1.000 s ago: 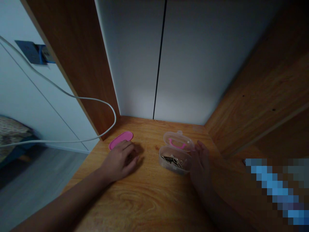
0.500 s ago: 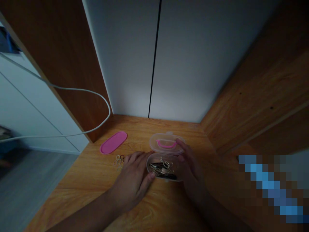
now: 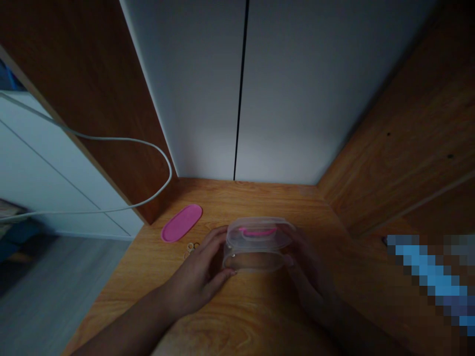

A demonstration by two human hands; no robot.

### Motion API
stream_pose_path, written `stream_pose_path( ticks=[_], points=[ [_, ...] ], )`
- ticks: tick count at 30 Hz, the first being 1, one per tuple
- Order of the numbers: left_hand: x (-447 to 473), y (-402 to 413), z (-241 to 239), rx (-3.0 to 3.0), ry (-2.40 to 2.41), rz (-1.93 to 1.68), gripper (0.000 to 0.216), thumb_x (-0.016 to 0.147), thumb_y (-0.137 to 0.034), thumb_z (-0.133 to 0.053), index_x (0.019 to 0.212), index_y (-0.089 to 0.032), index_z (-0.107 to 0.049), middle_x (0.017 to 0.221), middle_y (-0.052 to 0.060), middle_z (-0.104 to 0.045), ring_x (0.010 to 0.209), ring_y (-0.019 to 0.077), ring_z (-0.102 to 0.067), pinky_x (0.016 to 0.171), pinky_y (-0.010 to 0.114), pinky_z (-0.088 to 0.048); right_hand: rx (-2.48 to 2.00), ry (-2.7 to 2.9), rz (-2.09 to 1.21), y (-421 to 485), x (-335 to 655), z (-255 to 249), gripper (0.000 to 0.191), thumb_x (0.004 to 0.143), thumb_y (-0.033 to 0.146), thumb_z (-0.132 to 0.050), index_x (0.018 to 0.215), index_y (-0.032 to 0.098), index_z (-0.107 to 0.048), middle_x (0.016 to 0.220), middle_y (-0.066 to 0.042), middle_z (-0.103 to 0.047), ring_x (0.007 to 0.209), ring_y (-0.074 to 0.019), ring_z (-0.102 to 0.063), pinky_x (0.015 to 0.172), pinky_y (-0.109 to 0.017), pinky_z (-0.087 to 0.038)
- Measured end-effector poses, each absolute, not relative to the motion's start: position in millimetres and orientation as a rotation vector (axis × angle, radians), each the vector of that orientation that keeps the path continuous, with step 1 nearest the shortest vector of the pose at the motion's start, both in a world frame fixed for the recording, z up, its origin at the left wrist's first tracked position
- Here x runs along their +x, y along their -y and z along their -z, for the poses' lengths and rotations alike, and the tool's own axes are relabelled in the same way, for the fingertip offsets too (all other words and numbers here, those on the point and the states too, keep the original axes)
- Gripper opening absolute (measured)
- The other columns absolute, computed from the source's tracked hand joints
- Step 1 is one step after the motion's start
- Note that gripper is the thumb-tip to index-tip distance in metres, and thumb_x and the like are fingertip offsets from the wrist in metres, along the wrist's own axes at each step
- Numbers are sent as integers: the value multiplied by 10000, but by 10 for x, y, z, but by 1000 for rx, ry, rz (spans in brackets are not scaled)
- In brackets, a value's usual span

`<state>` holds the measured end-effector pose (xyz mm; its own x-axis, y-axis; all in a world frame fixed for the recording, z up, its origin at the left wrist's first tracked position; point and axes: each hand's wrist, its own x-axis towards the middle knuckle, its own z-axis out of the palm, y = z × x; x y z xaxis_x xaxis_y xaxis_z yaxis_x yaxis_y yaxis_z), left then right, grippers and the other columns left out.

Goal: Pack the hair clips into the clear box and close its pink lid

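A clear plastic box [image 3: 256,261] with a translucent lid [image 3: 258,241] sits between my two hands. The lid has a pink handle [image 3: 260,231] and is on the far side of the box. The box looks tilted, and its contents hardly show apart from a small shiny bit at the left. My left hand [image 3: 198,279] grips the left end, thumb at the near edge. In shadow, my right hand [image 3: 311,282] holds the right end. Several small rings [image 3: 190,246] lie on the wooden surface just beyond my left hand, partly hidden by it.
A pink oval tray or lid [image 3: 181,223] rests at the back left of the wooden surface [image 3: 222,324]. A white cable [image 3: 163,158] loops in from the left. White panels [image 3: 274,99] stand behind, wooden sides left and right. A blurred-out blue patch [image 3: 430,267] lies at the right.
The box has tipped, and the metal pieces and dark items seen inside before no longer show. The right fingers have moved from the lid's handle to the box's right end. The view has shifted slightly.
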<state>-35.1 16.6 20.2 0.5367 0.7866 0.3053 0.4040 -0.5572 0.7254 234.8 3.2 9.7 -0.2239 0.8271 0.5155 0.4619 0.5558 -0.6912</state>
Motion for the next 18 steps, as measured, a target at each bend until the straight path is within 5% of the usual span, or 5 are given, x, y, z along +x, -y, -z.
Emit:
stream_pose_path(
  ticks=[7, 18],
  points=[
    [-351, -164, -173, 2167, -1003, -844, 679, 821, -48, -584, 1427, -282, -386, 1422, 101, -409, 1343, 265, -413, 1142, 478, -379, -924, 2039, -388, -8, 2351, -169, 512, 954, 144, -479, 1438, 291, -399, 1483, -64, -449, 1378, -218, -424, 1127, -394, -419],
    [-334, -157, -174, 2167, -962, -849, 727, 832, -22, -551, 1471, -288, -328, 1407, 94, -442, 1312, 246, -446, 1143, 450, -376, -1002, 2125, -273, -18, 2362, -140, 550, 945, 206, -518, 1463, 277, -350, 1402, -112, -487, 1301, -254, -479, 1071, -437, -463]
  ],
)
